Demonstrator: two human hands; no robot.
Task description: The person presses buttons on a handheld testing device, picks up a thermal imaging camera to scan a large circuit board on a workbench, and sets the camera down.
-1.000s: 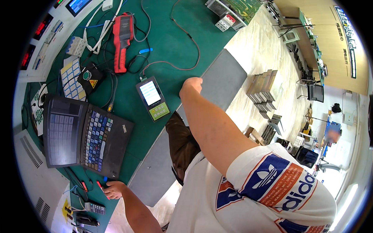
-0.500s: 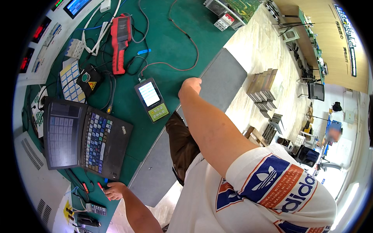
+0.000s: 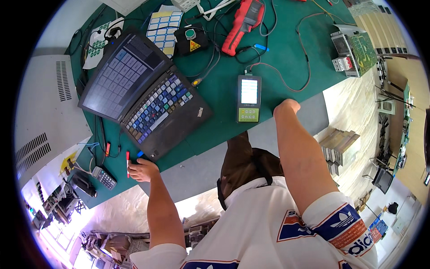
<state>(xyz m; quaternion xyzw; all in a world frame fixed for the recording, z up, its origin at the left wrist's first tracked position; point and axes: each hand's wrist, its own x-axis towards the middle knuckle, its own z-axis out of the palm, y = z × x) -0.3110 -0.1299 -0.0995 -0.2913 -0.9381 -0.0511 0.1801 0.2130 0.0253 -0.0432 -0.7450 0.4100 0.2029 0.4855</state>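
My left hand (image 3: 143, 171) rests at the table's near edge, its fingers closed on a slim red pen-shaped stick (image 3: 128, 164). Just beyond it lies the front corner of an open black laptop (image 3: 179, 120) with blue and white keys. My right hand (image 3: 287, 106) is curled like a fist on the table edge, its fingertips hidden. A handheld meter (image 3: 249, 98) with a lit screen and a green keypad lies to its left, not touched. A red wire (image 3: 286, 73) runs from the meter's top across the table.
A red and grey handheld tester (image 3: 243, 27) lies farther back, near a black box with a green button (image 3: 191, 34) and a label sheet (image 3: 164, 28). A circuit board unit (image 3: 358, 51) stands at the far right. A small keypad device (image 3: 104, 178) and a white vented cabinet (image 3: 49, 98) are at left.
The view has turned, so the table now lies more squarely ahead. My left hand keeps hold of the red stick, and my right hand stays at the table edge.
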